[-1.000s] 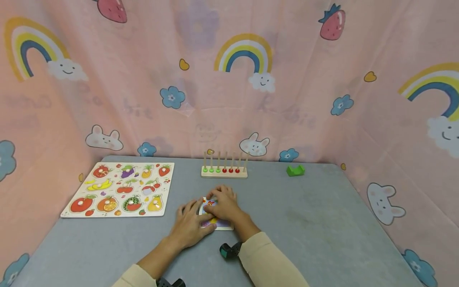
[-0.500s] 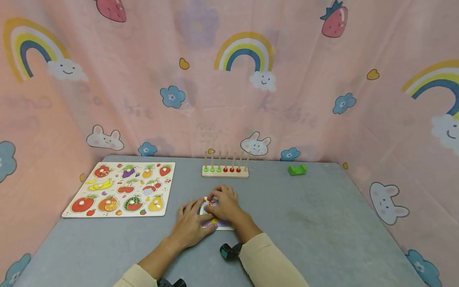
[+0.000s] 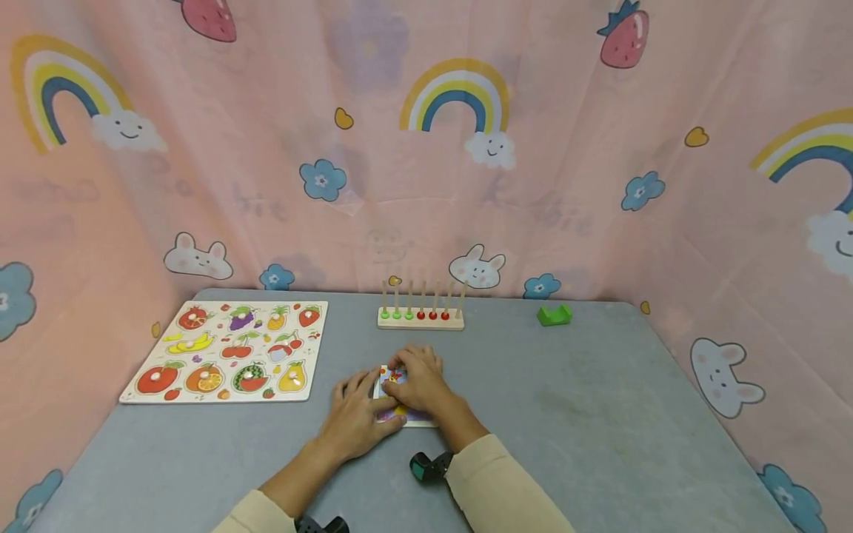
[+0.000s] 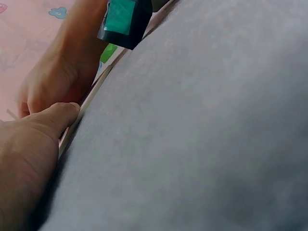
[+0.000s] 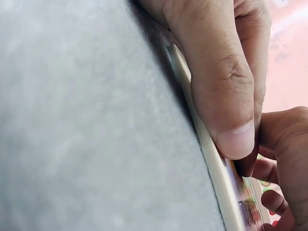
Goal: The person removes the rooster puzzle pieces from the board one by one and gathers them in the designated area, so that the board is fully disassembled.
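A small wooden jigsaw puzzle (image 3: 409, 416) with a bright picture lies flat on the table, largely covered by both hands. My left hand (image 3: 356, 422) rests along its left side, thumb over the near edge in the left wrist view. From the right, my right hand (image 3: 423, 385) reaches over the puzzle with bent fingers. In the right wrist view, the thumb (image 5: 236, 139) and a fingertip come close together on the picture face, above the pale wooden edge (image 5: 214, 159). Whatever lies between them is hidden.
On the left lies a large fruit peg board (image 3: 226, 352). A wooden counting rack (image 3: 421, 322) with upright pegs and green and red beads stands behind the hands. Farther right sits a green notched block (image 3: 554, 317). Printed cloth (image 3: 426, 207) surrounds the grey table (image 3: 600, 414).
Both hands stay in nearly the same place on the puzzle. The whole head view has shifted slightly, with the table things drifting a little to the right.
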The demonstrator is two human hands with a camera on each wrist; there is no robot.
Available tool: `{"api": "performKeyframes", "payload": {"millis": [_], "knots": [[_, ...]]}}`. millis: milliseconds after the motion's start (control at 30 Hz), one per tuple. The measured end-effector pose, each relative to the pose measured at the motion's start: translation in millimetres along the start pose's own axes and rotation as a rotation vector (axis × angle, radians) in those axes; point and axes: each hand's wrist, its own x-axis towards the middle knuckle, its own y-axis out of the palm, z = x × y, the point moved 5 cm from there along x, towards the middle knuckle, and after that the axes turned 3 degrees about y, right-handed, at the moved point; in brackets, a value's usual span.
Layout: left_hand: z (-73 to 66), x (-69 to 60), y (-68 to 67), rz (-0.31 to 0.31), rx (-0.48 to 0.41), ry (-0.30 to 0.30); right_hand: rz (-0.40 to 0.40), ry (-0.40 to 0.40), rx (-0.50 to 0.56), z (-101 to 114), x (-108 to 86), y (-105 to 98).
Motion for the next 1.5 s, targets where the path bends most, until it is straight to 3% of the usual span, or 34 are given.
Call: {"api": "performKeyframes", "payload": {"millis": [300,600,833,1500], "knots": [[1.3,0.0,1.4,0.005,0.018,-0.004,-0.012,-0.113,0.133,-3.2,-2.6,-1.8],[-0.5,1.5,1.3,0.006,0.022,0.005,0.032,-0.166,0.124,-0.7,-3.3,-7.6],[0.0,1.7,1.3,0.008,0.017,0.002,-0.005,-0.202,0.082,0.0,-3.2,-14.7],[-0.3,1.3,0.3,0.020,0.022,-0.025,-0.169,-0.335,0.164,-7.4,-22.0,-80.3]]}}
